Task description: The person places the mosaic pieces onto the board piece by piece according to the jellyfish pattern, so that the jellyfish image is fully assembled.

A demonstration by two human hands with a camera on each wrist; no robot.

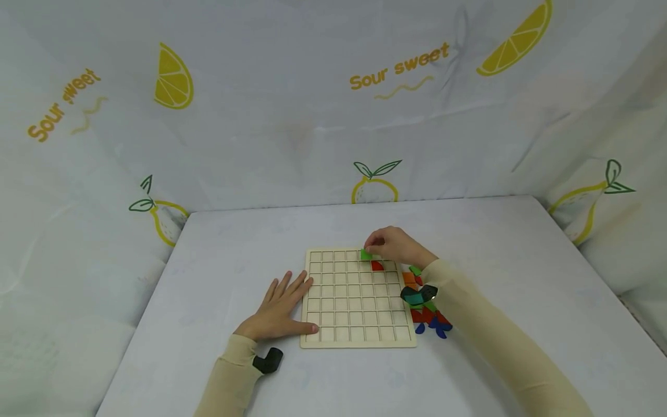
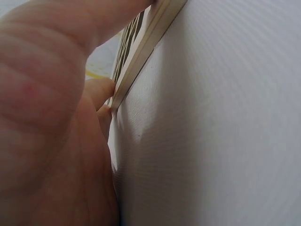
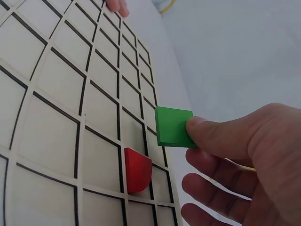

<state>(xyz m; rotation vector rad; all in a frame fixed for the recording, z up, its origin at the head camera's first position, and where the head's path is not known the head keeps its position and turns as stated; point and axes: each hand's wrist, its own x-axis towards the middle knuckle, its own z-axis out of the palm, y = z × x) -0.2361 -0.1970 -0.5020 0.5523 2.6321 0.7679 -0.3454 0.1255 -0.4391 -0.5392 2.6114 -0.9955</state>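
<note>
A light wooden grid board (image 1: 341, 302) lies flat on the table. My right hand (image 1: 397, 245) pinches a green square tile (image 3: 175, 127) between thumb and index finger, close over the board's far edge. In the right wrist view the other fingers curl below the tile. Just nearer than it, a red tile with one rounded corner (image 3: 138, 170) sits in a cell of the grid. My left hand (image 1: 278, 310) lies spread at the board's left side, its thumb and fingertips at the rim. The left wrist view shows the palm and the board's edge (image 2: 141, 56).
Right of the board lies a loose pile of coloured tiles, with orange pieces (image 1: 410, 280), red pieces (image 1: 419, 316) and blue pieces (image 1: 440, 328), partly hidden by the right wrist's camera and sleeve. A white cloth printed with lemons (image 1: 292, 116) hangs behind the table (image 1: 234, 249).
</note>
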